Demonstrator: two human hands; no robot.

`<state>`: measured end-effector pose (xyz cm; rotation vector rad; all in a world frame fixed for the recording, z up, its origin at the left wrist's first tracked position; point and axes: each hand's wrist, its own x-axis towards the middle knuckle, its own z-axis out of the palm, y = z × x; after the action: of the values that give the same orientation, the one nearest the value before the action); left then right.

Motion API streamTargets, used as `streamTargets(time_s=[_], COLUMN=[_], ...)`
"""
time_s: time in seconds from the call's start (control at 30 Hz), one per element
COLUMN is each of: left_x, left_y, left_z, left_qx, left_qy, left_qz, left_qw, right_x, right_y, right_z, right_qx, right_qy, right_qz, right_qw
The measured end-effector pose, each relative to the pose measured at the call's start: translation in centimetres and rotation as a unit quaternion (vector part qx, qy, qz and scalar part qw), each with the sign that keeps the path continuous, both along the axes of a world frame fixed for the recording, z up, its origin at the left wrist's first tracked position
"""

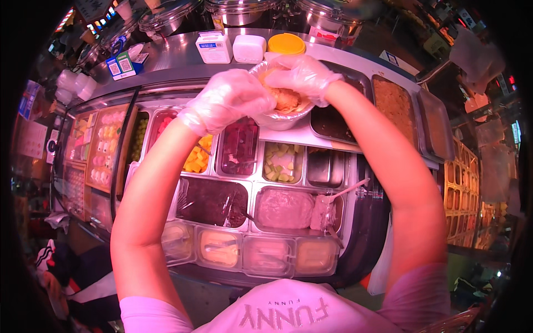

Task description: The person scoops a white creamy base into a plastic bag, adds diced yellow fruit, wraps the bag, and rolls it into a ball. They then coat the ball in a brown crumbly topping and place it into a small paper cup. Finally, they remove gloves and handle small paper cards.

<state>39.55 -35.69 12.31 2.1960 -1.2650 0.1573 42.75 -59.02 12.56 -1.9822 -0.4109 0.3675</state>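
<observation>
A metal counter (169, 62) is curved across the far side under pink light, with lidded steel pots (236, 15) ranged behind it. Listed from left to right: a display case (99, 208), by which rows of pale and yellow pieces (108, 133) are contained; a printed stand (123, 66), set on the counter; green fruit (138, 136) and yellow fruit cubes (197, 159), kept in separate pans; a dark filling (211, 201), placed nearer. The left hand (233, 100), gloved in clear plastic, is held with fingers bunched at the left side of a pale bowl (282, 122); whether anything is pinched cannot be told. The bowl is located at far centre, between both hands, with golden-brown food (287, 101) contained. Pale green cubes (282, 162) are stored on its near side, with purple paste (284, 208) nearer again. A yellow lid (286, 43) is placed beyond the bowl. The right hand (304, 75), likewise gloved, is arched over the bowl's far right part, fingers bent; its hold on the rim cannot be confirmed. A tray of brown food (394, 105) is stationed farther right.
</observation>
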Motion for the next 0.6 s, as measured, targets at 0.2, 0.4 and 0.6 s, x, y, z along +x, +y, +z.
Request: streamTargets(time_s=[0.2, 0.4, 0.6], left_x=[0.7, 0.5, 0.3], left_y=[0.9, -1.9, -2.1], left_z=[-7.7, -9.6, -6.1], left_qx=[-0.315, -0.353, -0.354], left_qy=[0.332, 0.497, 0.235], left_qz=[0.245, 0.310, 0.355], left_qw=[0.855, 0.730, 0.833], right_x=[2.1, 5.6, 1.9], right_y=[-4.8, -8.6, -5.9], right_z=[0.6, -5.5, -3.7], right_qx=[0.094, -0.238, -0.163], right_qy=[-0.008, -0.055, -0.269], right_qz=[-0.172, -0.133, -0.231], right_qw=[0.980, 0.960, 0.921])
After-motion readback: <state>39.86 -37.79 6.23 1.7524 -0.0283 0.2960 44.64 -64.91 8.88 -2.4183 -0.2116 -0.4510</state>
